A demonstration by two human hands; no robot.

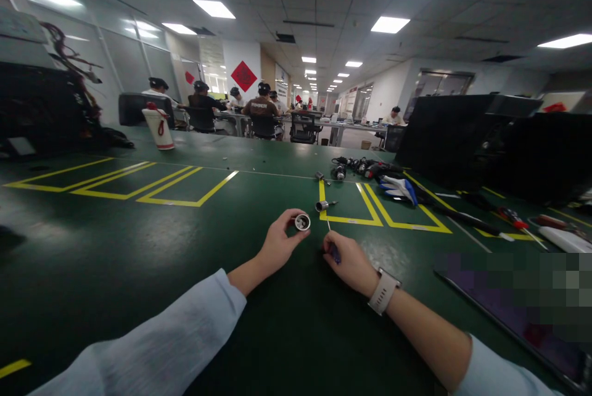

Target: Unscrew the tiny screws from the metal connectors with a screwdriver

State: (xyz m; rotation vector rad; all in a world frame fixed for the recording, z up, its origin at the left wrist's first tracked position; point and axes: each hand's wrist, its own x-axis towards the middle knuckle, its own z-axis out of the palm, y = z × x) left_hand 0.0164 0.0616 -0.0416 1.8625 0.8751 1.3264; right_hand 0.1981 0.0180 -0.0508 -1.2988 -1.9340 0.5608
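- Head view: by the left hand (280, 242), a round metal part (303, 216) is pinched between thumb and fingers, its open end turned toward the camera.
- By the right hand (349, 262), the dark handle of a thin-shafted tool (335, 253) is gripped in curled fingers; the shaft is pointed away beyond the fingertips, just right of the round part.
- Just beyond the right fingers, a small metal piece (320, 206) is laid at the yellow tape (354, 221); a second piece (319, 177) is placed farther out.
- Farther beyond and to the right of the fingers, a glove (398, 191) and black cables (340, 171) are heaped.
- Well apart, beyond and left of the fingers, a cup (158, 129) is stood on the green table (222, 229).
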